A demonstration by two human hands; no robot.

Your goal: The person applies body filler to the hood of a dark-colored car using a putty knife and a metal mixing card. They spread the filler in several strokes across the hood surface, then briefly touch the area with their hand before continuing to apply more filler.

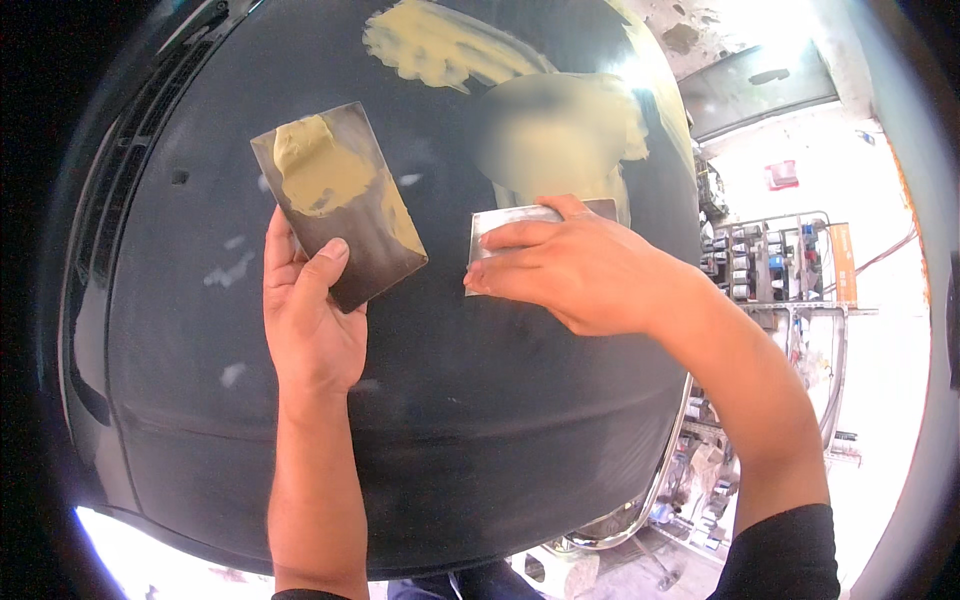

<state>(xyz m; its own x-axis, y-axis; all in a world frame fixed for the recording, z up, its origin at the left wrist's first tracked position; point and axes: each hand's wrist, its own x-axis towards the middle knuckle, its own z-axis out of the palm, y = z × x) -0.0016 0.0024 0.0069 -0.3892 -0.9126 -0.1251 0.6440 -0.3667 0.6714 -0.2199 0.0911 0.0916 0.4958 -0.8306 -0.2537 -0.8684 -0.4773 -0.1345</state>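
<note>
My left hand [318, 325] grips a dark rectangular spreader plate [358, 235], thumb on top and fingers beneath. Yellowish body filler [325, 175] is smeared over its upper half and along one edge. To the right, my right hand [595, 270] holds a shiny metal putty spreader [500, 218] flat, with fingers across its face; its underside is hidden. Both hands are over a dark car hood [450, 370]. Just beyond the right hand lies a broad filler patch [630, 125], partly blurred. A streaky filler smear [440, 45] stretches across the hood's far part.
Small pale spots [230, 270] dot the hood's left side. A dark slotted trim strip [150, 130] runs along the left edge. At the front right corner sits a headlight [612, 525]. Beyond the car's right side stands a rack [765, 260] of cans and bottles beside an orange panel [842, 262].
</note>
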